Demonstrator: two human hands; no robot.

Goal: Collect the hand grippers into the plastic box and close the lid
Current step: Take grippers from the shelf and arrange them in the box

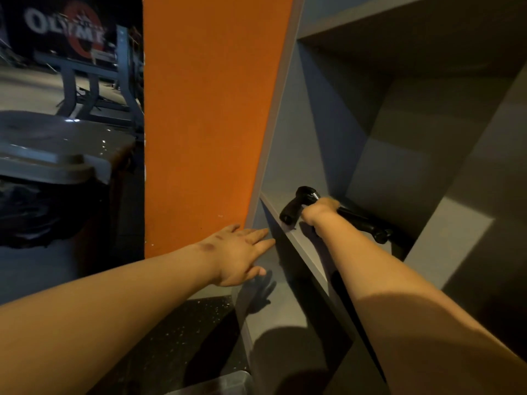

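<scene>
Hand gripper [289, 211] at grey shelf [278, 201] beside orange wall [211, 124]

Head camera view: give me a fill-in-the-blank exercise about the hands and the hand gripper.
1. The right hand grips a hand gripper whose colour is ___.
2. The left hand, fingers straight, holds ___.
3. The panel left of the grey shelf unit is coloured ___.
Missing words: black; nothing; orange.

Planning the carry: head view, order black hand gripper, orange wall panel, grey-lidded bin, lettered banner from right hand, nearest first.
1. Black hand gripper: in the right hand.
2. Orange wall panel: left.
3. Grey-lidded bin: far left.
4. Lettered banner: back left.
</scene>
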